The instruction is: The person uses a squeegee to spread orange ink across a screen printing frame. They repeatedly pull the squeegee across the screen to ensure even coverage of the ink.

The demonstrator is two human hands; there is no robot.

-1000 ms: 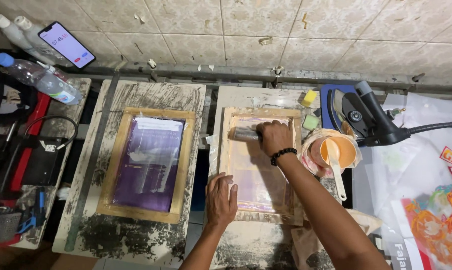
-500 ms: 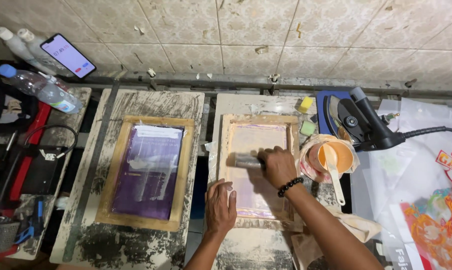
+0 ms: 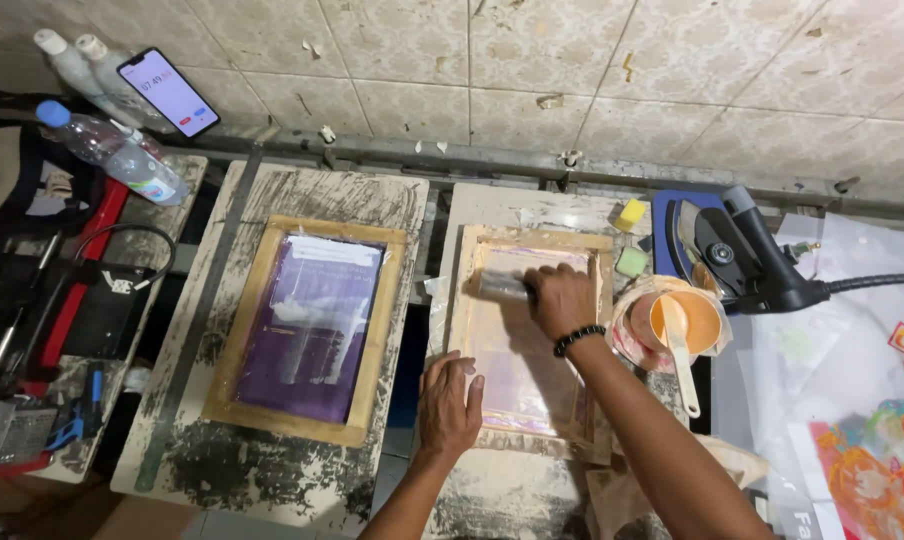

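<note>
On the right-hand board, wooden screen frame [image 3: 528, 340] lying flat. Right hand [image 3: 564, 299] closed around squeegee [image 3: 502, 287], pressed on the mesh toward the far end. Left hand [image 3: 448, 404] spread flat, palm down on the frame's near left corner. Just right, orange ink tub [image 3: 684, 320] with spatula [image 3: 680, 352].

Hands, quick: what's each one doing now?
Left hand: open, flat on the wooden screen frame.
Right hand: closed around the squeegee.
</note>
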